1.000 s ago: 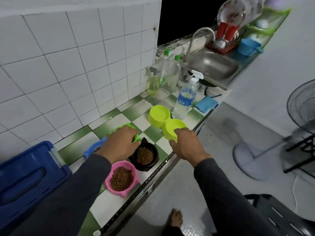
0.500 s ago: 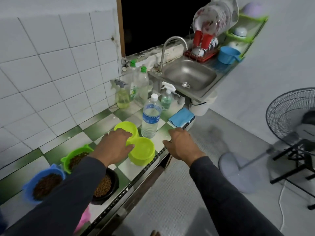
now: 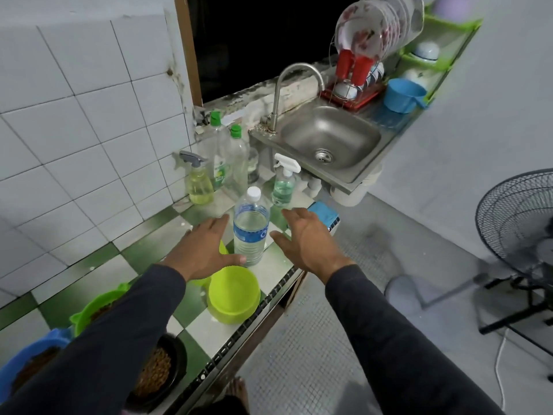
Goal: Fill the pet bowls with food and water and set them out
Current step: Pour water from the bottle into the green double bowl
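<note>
A clear water bottle (image 3: 250, 229) with a white cap and blue label stands upright on the checked counter (image 3: 275, 271). My left hand (image 3: 203, 250) is spread just left of it, thumb near its base, holding nothing. My right hand (image 3: 305, 238) is spread just right of it, apart from it. A lime-green double bowl (image 3: 233, 295) lies empty below the bottle, its far half under my left hand. Kibble fills a green bowl (image 3: 92, 310), a blue bowl (image 3: 33, 354) and a black bowl (image 3: 161, 369) at lower left.
Spray bottles (image 3: 199, 187) and green-capped bottles (image 3: 221, 157) stand by the tiled wall. A steel sink (image 3: 329, 139) with a tap lies beyond, a dish rack (image 3: 359, 70) behind it. A blue cloth (image 3: 324, 215) lies at the counter edge. A floor fan (image 3: 514, 235) stands right.
Both hands left the lime-green double bowl and moved forward to either side of the water bottle. The view shifted right toward the sink.
</note>
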A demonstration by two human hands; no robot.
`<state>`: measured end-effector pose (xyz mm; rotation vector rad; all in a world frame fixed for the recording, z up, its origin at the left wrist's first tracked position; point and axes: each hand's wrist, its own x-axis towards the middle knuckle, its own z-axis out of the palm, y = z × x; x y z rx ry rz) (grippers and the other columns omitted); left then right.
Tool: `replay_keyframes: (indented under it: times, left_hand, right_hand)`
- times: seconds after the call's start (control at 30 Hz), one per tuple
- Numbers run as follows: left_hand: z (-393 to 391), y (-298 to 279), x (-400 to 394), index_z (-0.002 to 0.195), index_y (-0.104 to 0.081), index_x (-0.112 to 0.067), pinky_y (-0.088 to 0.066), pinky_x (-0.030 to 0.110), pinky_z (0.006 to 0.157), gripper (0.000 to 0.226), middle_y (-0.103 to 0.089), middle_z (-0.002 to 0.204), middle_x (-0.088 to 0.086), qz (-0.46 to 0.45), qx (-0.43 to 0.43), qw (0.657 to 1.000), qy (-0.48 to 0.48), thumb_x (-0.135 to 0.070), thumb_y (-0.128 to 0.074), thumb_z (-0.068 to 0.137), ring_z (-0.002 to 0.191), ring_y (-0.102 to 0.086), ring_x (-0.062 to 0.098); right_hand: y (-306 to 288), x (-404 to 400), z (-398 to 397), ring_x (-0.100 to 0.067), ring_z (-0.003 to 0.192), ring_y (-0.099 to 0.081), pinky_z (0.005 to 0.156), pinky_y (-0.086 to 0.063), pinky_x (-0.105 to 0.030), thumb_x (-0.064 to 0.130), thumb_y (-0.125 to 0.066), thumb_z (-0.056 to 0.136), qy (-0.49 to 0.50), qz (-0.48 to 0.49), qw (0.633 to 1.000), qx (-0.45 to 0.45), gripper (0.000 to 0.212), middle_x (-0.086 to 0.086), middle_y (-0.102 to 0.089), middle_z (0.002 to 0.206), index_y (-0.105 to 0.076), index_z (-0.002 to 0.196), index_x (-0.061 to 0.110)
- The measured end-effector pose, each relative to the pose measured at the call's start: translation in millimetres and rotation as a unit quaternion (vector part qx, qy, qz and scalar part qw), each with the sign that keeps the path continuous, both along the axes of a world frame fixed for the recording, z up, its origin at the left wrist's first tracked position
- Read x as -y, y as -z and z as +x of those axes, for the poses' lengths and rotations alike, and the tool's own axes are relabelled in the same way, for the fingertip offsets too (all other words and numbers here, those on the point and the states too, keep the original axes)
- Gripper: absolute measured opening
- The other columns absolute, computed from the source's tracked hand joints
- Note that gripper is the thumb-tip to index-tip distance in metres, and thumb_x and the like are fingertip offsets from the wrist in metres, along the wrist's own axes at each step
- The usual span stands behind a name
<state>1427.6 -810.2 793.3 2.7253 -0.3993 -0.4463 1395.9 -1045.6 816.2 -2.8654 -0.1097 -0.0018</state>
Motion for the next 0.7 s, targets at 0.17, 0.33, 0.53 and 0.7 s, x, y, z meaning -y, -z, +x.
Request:
replay_keyframes:
  times: [0.17, 0.33, 0.53, 0.7]
  left_hand:
    - [30.1, 16.5, 3.8, 0.165, 0.002, -0.023, -0.029, 0.045, 0.123, 0.130, -0.014, 0.171, 0.007, -0.053, -0.008, 0.999, -0.010, -0.066, -0.080, 0.074, 0.155, -0.021, 0.027]
    - [53.7, 31.2, 7.4, 0.164, 0.005, -0.022, -0.031, 0.047, 0.121, 0.134, -0.020, 0.168, 0.011, -0.087, -0.002, 0.996, 0.008, -0.065, -0.082, 0.073, 0.153, -0.026, 0.030]
    - [66.4, 48.8, 23.3, 0.158, -0.019, -0.033, -0.041, 0.033, 0.111, 0.124, -0.045, 0.152, -0.004, -0.240, -0.033, 0.970, -0.012, -0.044, -0.097, 0.062, 0.137, -0.047, 0.018]
    - [67.5, 72.1, 28.5, 0.140, -0.034, -0.042, -0.053, 0.035, 0.098, 0.106, -0.060, 0.127, -0.014, -0.315, -0.057, 0.945, -0.066, -0.039, -0.100, 0.057, 0.116, -0.060, 0.014]
  right_hand:
    - [-4.4, -10.1, 33.5, -0.032, 0.130, -0.048, 0.108, -0.043, -0.046, 0.056, -0.052, 0.098, -0.004, 0.069, 0.998, -0.002, 0.065, -0.013, -0.052, 0.144, -0.040, 0.151, 0.019]
    - [-10.3, -24.6, 58.7, -0.027, 0.119, -0.055, 0.100, -0.043, -0.034, 0.050, -0.060, 0.097, -0.030, 0.139, 0.989, 0.037, 0.058, -0.013, -0.060, 0.131, -0.052, 0.143, 0.016]
    - [-13.1, -33.3, 80.7, -0.022, 0.088, -0.062, 0.085, -0.047, -0.028, 0.047, -0.073, 0.089, -0.021, 0.164, 0.985, 0.054, 0.048, -0.009, -0.062, 0.111, -0.070, 0.124, 0.013]
    - [-11.3, -31.4, 93.3, -0.017, 0.084, -0.053, 0.085, -0.049, -0.032, 0.045, -0.077, 0.086, -0.032, 0.148, 0.988, 0.032, 0.045, -0.007, -0.060, 0.108, -0.072, 0.117, 0.013]
